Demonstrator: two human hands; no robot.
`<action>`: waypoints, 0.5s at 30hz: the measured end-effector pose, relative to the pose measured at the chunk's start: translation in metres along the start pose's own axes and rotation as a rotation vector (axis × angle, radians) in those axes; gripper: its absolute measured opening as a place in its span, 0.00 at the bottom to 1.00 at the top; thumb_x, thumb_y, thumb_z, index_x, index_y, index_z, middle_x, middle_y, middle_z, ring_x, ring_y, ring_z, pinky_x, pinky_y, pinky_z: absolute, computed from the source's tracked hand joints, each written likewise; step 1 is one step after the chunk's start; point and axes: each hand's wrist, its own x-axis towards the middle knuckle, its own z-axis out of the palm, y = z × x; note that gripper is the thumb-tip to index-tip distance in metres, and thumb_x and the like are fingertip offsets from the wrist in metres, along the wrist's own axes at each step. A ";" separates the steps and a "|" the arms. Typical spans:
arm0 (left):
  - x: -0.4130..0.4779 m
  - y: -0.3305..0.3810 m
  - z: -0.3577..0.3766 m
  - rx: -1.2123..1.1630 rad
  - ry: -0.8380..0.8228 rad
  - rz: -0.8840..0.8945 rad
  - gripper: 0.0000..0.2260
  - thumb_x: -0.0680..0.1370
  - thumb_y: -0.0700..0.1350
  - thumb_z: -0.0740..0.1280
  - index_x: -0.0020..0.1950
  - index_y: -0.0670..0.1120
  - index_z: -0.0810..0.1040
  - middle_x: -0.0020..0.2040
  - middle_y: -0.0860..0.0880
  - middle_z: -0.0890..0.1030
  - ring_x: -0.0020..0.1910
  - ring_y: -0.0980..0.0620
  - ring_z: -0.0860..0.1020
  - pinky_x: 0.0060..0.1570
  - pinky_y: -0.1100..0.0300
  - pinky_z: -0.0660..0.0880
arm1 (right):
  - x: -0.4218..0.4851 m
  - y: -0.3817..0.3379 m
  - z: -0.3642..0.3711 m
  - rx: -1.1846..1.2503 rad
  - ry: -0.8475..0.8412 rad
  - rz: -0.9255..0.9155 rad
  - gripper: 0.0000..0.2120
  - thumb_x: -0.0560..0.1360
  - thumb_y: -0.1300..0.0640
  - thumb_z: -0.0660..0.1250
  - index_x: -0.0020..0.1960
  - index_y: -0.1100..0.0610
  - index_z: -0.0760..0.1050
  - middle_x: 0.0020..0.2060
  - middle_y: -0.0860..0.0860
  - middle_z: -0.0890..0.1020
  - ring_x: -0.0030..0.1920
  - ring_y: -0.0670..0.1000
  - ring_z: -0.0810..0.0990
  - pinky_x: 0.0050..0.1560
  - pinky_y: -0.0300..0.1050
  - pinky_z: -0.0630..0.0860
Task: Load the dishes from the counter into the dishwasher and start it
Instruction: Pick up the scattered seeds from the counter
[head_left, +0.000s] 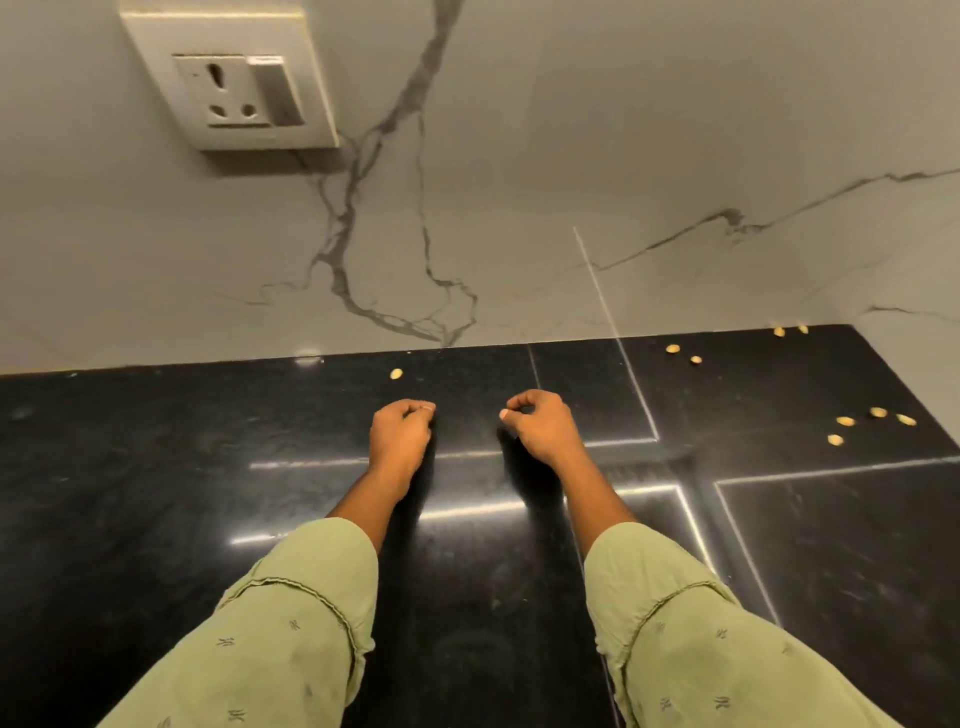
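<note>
Both my arms, in light green sleeves, reach forward over a glossy black counter (156, 493). My left hand (401, 434) rests near the middle of the counter with its fingers curled shut and nothing visible in it. My right hand (537, 423) lies a short way to its right, also curled shut, thumb touching the fingers, holding nothing that I can see. No dishes and no dishwasher appear in this view.
A white marble-look wall (519, 156) rises behind the counter, with a wall socket and switch (234, 88) at the upper left. Several small yellow scraps lie on the counter: one (396, 373) just beyond my left hand, others (878, 413) at the right.
</note>
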 end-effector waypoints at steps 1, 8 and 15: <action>0.002 0.001 -0.009 -0.125 -0.009 -0.083 0.06 0.81 0.41 0.65 0.48 0.47 0.81 0.33 0.48 0.75 0.28 0.54 0.70 0.26 0.62 0.66 | 0.002 -0.008 0.008 0.003 -0.011 -0.010 0.05 0.75 0.53 0.71 0.50 0.52 0.79 0.52 0.54 0.83 0.54 0.54 0.80 0.60 0.51 0.76; 0.019 -0.011 -0.059 -0.399 -0.090 -0.247 0.06 0.82 0.42 0.63 0.52 0.45 0.79 0.24 0.53 0.64 0.19 0.58 0.58 0.18 0.67 0.53 | 0.012 -0.061 0.061 -0.179 -0.007 -0.085 0.10 0.75 0.48 0.70 0.53 0.50 0.78 0.52 0.52 0.82 0.55 0.55 0.79 0.56 0.50 0.76; 0.039 -0.020 -0.079 -0.074 0.012 -0.169 0.05 0.80 0.41 0.67 0.48 0.46 0.83 0.28 0.50 0.73 0.24 0.53 0.66 0.19 0.66 0.60 | 0.028 -0.106 0.101 -0.422 -0.029 -0.197 0.18 0.78 0.45 0.67 0.64 0.51 0.73 0.60 0.56 0.78 0.60 0.58 0.76 0.57 0.52 0.73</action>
